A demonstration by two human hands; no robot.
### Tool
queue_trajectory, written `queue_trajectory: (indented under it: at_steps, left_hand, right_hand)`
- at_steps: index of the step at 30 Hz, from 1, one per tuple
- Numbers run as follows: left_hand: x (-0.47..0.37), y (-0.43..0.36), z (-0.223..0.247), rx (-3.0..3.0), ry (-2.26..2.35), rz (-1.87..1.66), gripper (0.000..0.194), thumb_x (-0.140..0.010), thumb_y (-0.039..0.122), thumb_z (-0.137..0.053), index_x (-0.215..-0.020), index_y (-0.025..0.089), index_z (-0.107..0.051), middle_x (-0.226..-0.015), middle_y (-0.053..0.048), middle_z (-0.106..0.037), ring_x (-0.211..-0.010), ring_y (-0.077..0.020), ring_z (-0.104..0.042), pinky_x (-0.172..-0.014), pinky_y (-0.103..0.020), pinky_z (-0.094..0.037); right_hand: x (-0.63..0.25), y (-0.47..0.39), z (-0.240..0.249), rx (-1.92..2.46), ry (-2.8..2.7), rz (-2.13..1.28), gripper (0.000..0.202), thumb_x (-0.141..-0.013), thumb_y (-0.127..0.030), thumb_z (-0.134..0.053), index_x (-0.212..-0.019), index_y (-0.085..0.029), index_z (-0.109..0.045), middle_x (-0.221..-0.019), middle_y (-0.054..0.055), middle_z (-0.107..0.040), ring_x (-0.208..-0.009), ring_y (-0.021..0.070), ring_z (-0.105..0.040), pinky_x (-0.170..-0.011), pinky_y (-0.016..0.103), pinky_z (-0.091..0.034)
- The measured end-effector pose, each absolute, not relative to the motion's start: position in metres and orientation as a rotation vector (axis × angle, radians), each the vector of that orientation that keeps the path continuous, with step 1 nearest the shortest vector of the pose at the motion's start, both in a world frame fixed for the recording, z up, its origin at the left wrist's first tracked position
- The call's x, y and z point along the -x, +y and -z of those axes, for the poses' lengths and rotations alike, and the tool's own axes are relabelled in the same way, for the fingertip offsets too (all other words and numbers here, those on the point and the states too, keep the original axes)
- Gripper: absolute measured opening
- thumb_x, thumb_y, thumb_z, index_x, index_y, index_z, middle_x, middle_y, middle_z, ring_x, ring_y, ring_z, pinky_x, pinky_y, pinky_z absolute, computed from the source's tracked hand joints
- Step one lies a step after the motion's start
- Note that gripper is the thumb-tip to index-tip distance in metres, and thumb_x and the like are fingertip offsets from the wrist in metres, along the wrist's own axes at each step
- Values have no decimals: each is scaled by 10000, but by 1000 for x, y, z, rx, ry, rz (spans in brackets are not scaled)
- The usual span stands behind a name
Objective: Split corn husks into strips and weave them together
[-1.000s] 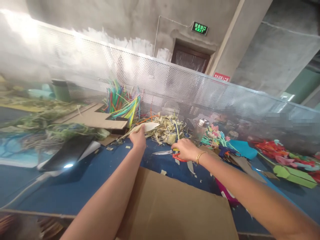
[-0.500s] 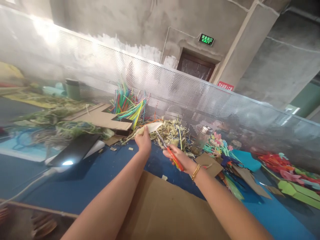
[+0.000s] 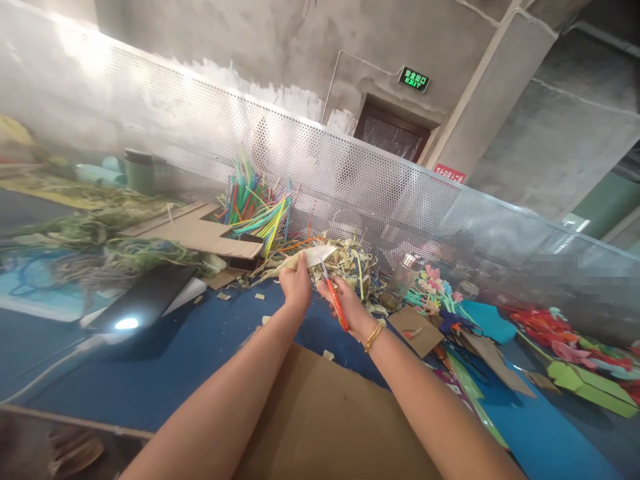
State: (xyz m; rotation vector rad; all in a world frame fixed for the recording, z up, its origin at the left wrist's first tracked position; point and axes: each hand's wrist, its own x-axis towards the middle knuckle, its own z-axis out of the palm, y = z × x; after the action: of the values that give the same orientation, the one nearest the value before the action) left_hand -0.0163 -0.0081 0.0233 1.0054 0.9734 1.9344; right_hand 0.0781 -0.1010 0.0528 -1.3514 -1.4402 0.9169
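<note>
Between the thumb and fingers of my left hand (image 3: 296,285) is a pale, pointed strip that looks like a dried husk leaf (image 3: 317,255), its tip pointing right. My right hand (image 3: 346,305) is closed round the orange-red handles of a pair of scissors (image 3: 337,305). Their metal blades point up and left and meet the lower edge of the leaf near its middle. Whether the blades are parted is too small to tell. Just behind both hands lies a heap of pale, curled leaf scraps (image 3: 350,263).
Coloured pipe cleaners (image 3: 253,200) stand by a cut cardboard box (image 3: 195,233) at the back. A clear bottle (image 3: 403,277) and paper flowers (image 3: 440,287) lie right. A lit phone-like device (image 3: 145,300) is left; a cardboard sheet (image 3: 340,420) is in front. Perforated metal panel (image 3: 310,160) behind.
My left hand has shifted slightly right with the leaf. The scissors have come up and left, from just below the leaf to its edge.
</note>
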Motion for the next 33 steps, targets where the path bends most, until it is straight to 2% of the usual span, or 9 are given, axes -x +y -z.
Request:
queue_trajectory:
  at_steps: [7,18,22,27,30,33]
  left_hand:
    - [16,-12,-26,-954,934,-1861,344,-810,490,-546,-668,185,-618,-561,-3,-541,-594,-162,-524,-539,-266,-404]
    - [16,-11,-30,-883,861,-1824,308,-757,467,-612,-644,182,-581,-529,22,-501,-532,-131,-467,-507,-249,-361]
    - [15,-14,-33,-854,812,-1773,333,-721,480,-637,-626,172,-555,-530,32,-499,-496,-100,-431,-486,-228,-343]
    - [17,-16,-34,-886,767,-1608,361,-623,470,-731,-710,145,-598,-592,13,-576,-500,-95,-483,-467,-210,-346]
    - [19,-16,-34,-941,745,-1495,399,-570,441,-777,-773,147,-601,-651,9,-616,-507,-86,-505,-477,-204,-368]
    - [21,-18,-35,-1061,730,-1347,368,-524,370,-815,-721,142,-604,-588,28,-595,-450,-65,-452,-445,-196,-327]
  right_hand:
    - [-78,-99,-51,1339,-1371,-971,422,-723,-553,-676,-993,-246,-568,-605,-67,-441,-434,66,-347,-379,194,-265]
    - [-86,-102,-47,1397,-1352,-900,465,-659,-581,-719,-933,-219,-618,-475,-68,-418,-347,87,-350,-307,213,-257]
    - [-91,-106,-50,1412,-1307,-897,470,-680,-607,-691,-924,-215,-599,-506,-65,-446,-353,76,-368,-301,192,-283]
    - [-113,-113,-47,1496,-1211,-919,451,-698,-616,-666,-867,-215,-547,-552,-61,-482,-378,68,-393,-305,171,-304]
    - [-132,-118,-43,1522,-1179,-860,463,-659,-566,-722,-894,-204,-557,-571,-61,-491,-390,66,-402,-325,179,-318]
    - [-146,-119,-44,1471,-1219,-680,501,-610,-470,-781,-975,-200,-570,-684,-30,-585,-503,96,-518,-436,204,-420]
